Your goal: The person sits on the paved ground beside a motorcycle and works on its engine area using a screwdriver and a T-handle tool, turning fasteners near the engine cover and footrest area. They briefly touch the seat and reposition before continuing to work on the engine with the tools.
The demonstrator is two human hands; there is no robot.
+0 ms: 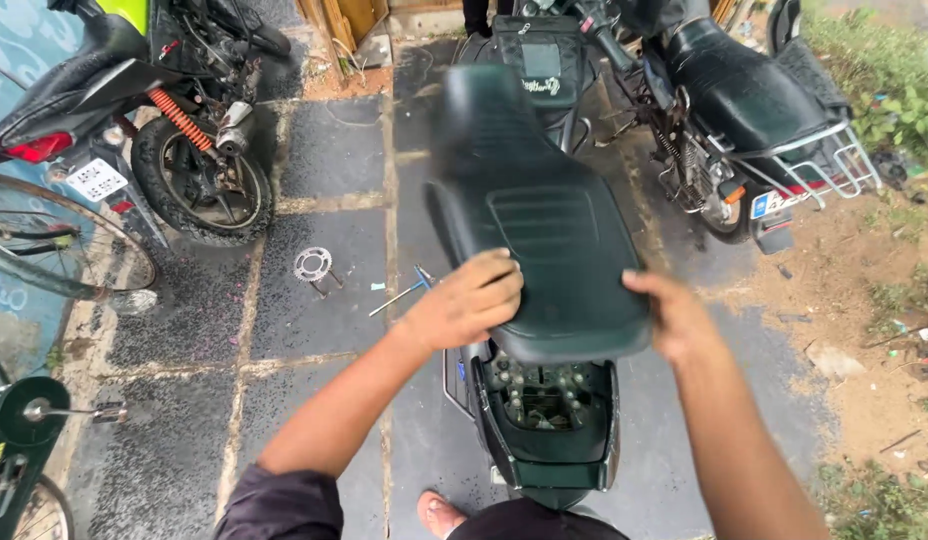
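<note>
A long black motorcycle seat (529, 210) is lifted over the rear of a black motorcycle (549, 440), whose open frame and wiring show beneath it. My left hand (466, 300) rests on the seat's rear left edge with fingers curled over the top. My right hand (672, 312) grips the seat's rear right corner. The seat looks blurred at its far end. The motorcycle's tank (544, 60) with a black cover lies beyond the seat.
A second black motorcycle (744, 100) stands to the right, a third (174, 110) at upper left. A metal sprocket (312, 265) and a thin tool (399, 295) lie on the wet stone paving. A bicycle wheel (54, 240) is at the left; dirt and weeds are to the right.
</note>
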